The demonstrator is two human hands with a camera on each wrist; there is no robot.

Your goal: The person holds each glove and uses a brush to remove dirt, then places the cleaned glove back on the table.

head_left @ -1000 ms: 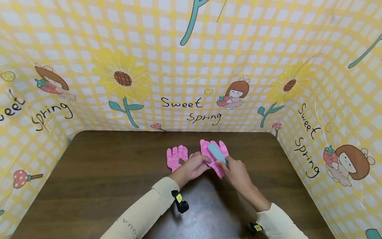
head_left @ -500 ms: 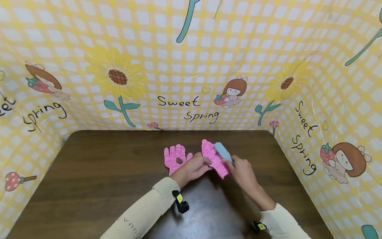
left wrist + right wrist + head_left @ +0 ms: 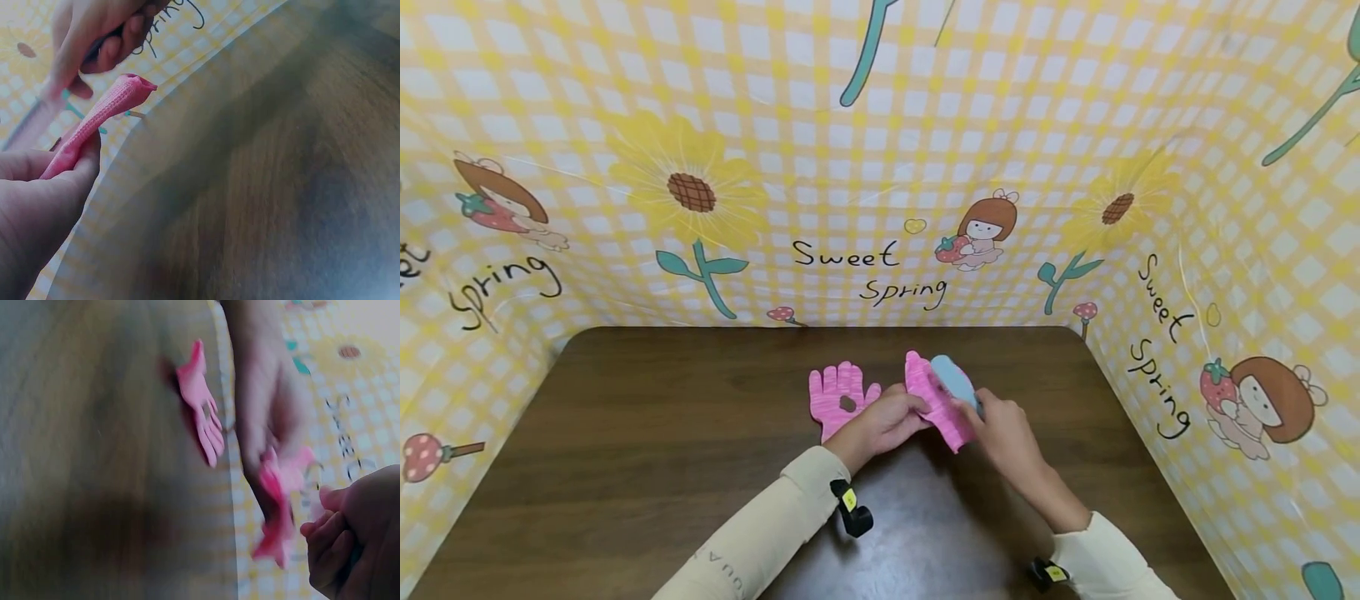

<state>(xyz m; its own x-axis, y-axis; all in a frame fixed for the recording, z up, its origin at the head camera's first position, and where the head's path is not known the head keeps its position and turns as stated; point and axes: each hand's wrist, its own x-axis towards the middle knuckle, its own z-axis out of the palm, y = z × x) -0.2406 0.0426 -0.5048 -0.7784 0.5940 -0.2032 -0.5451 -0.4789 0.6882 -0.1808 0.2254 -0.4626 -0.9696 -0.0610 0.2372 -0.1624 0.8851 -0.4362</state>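
My left hand (image 3: 891, 417) pinches a pink knit glove (image 3: 949, 427) between thumb and fingers, holding it up over the table. In the left wrist view this glove (image 3: 106, 109) is seen edge-on, its cuff pointing to the upper right. My right hand (image 3: 1009, 429) grips the handle of a light blue brush (image 3: 955, 380), whose head lies along the glove's right side with the bristles turned toward it. The brush is blurred in the left wrist view. A second pink glove (image 3: 831, 387), with a brown patch (image 3: 847, 403) on its palm, lies left of my left hand, partly covered by it.
The dark wooden table (image 3: 662, 467) reaches back to a yellow checked cloth (image 3: 865, 192) that walls it in behind and on both sides. A black band with a small camera (image 3: 853, 512) sits on the left wrist, and another (image 3: 1047, 572) on the right.
The brush has moved from over the held glove's fingers to its right side, then slightly back left. The held glove has turned and looks narrower. The other glove stays on the table.
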